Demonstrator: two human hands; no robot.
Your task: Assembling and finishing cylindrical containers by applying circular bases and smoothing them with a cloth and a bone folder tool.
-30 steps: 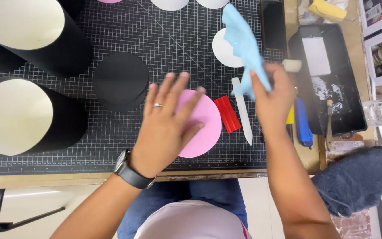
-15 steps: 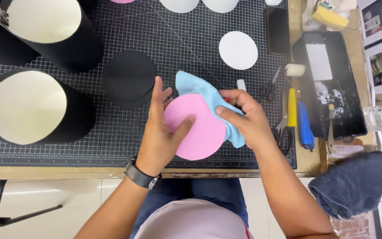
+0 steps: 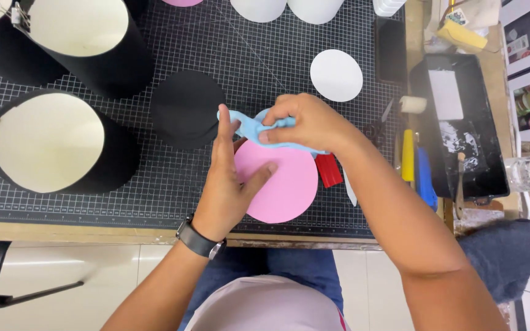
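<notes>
A pink paper disc (image 3: 283,187) lies flat on the black gridded cutting mat (image 3: 173,184) near the front edge. My left hand (image 3: 228,184) rests on the disc's left part with its fingers spread, the index finger pointing up. My right hand (image 3: 311,122) is closed on a light blue cloth (image 3: 246,127), pressing it against the top edge of the disc. The cloth trails left past my left index finger. A black paper disc (image 3: 185,110) lies just left of the hands.
Two black cylinders with cream insides (image 3: 56,144) (image 3: 87,37) stand at the left. A white disc (image 3: 336,75) lies behind my right hand. A small red object (image 3: 328,170), a yellow and a blue tool (image 3: 415,165) and a black tray (image 3: 461,122) sit to the right.
My right hand brought the blue cloth down from the air onto the pink disc and has now dragged it left along the top edge. My left hand stays on the disc.
</notes>
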